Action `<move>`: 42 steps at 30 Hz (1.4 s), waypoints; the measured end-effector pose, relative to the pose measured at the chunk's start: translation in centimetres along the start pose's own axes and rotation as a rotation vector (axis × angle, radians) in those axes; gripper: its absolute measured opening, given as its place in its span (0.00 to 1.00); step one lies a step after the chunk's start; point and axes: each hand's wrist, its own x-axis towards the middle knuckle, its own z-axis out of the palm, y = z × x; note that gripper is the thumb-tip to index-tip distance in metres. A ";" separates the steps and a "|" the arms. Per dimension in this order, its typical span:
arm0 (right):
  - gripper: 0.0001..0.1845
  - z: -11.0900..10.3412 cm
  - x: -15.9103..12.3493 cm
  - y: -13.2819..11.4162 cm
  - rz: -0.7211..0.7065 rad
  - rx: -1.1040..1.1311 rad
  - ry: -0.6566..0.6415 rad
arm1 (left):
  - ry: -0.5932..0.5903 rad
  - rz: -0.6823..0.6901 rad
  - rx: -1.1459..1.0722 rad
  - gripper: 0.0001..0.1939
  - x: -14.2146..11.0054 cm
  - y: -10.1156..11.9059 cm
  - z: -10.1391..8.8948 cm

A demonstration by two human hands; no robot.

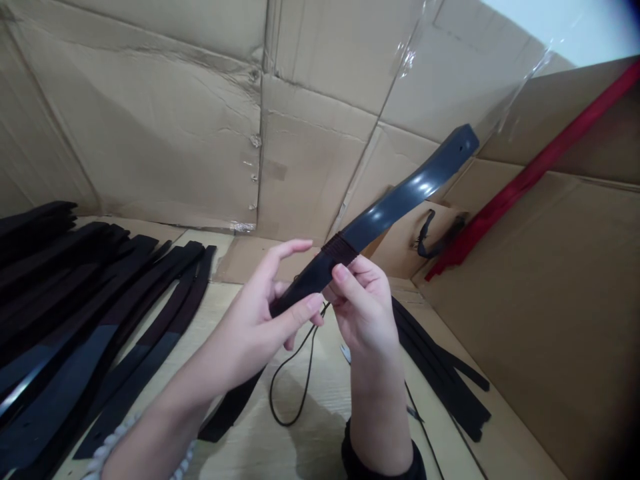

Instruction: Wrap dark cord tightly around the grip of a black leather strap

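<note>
My left hand [260, 320] grips a long glossy dark strip [400, 197] that slants up to the right, thumb and fingers pinching it near its middle. A band of dark brown thread [340, 248] is wound around the strip just above my fingers. My right hand [363, 303] pinches the strip and thread right below that winding. A thin black cord [293, 380] hangs from my hands in a loop down to the wooden surface [320, 400].
A pile of similar dark strips [75, 313] lies at the left. More dark strips [445, 373] lie at the right. Cardboard walls [200, 120] enclose the area. A red bar [530, 173] leans against the right cardboard, and a small black strap [430, 233] lies near it.
</note>
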 end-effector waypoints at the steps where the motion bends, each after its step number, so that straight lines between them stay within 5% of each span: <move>1: 0.07 -0.1 0.0 0.0 -0.006 -0.002 -0.009 | -0.076 -0.034 -0.082 0.18 0.1 0.0 -0.2; 2: 0.07 -0.1 0.0 0.0 -0.011 -0.003 -0.025 | -0.143 -0.061 -0.143 0.14 0.3 0.0 -0.4; 5: 0.06 -0.2 0.2 -0.1 -0.023 -0.026 -0.086 | -0.212 -0.094 -0.192 0.27 0.7 -0.3 -0.7; 12: 0.11 -0.7 0.8 0.1 -0.147 -0.387 0.169 | -0.029 -0.064 0.004 0.20 0.8 -1.3 -0.4; 26: 0.11 -0.7 0.5 0.2 -0.078 -0.155 0.040 | 0.179 0.027 0.730 0.14 0.4 -0.2 0.0; 35: 0.12 -0.3 0.9 0.6 -0.052 -0.065 0.110 | 0.488 0.243 1.043 0.14 -0.2 -0.8 0.1; 38: 0.07 -0.4 0.8 0.6 -0.083 -0.080 0.046 | 0.390 0.147 0.776 0.14 0.0 -0.5 -0.3; 42: 0.03 -0.6 0.5 0.5 -0.081 -0.057 -0.124 | -0.076 -0.040 0.077 0.15 0.6 -0.4 -1.2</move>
